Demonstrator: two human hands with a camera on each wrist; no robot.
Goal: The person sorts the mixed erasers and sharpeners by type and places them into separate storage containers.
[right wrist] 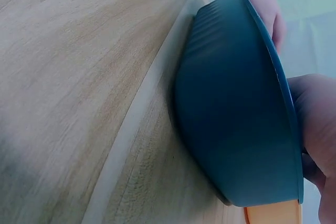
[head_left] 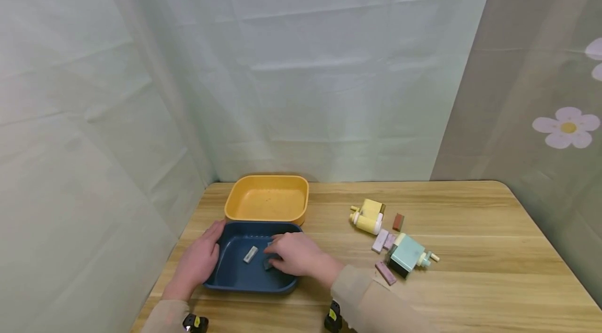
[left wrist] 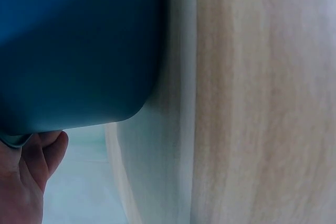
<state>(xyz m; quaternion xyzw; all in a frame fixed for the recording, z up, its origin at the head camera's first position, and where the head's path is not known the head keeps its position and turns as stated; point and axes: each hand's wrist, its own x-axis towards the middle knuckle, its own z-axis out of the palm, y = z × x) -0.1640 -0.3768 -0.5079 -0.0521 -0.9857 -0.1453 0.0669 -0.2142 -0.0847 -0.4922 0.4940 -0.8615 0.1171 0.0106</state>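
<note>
Here, the left hand (head_left: 198, 261) rests along the rim of a dark-blue rectangular plastic tub (head_left: 237, 278), fingers straight; inside, the right hand (head_left: 297, 254) touches a small dark block (head_left: 267, 264), pinching or not I can't tell. Nearby lies a whitish oblong block (head_left: 251, 254); behind, a yellow plastic tub (head_left: 267, 202).

No text, brand or number can be read in any view. A dark mark on the white block (head_left: 251, 254) lying in the blue tray (head_left: 235, 282) is too small to make out; the yellow patches on the two black wrist devices, left (head_left: 190, 322) and right (head_left: 333, 322), likewise show no legible lettering.
</note>
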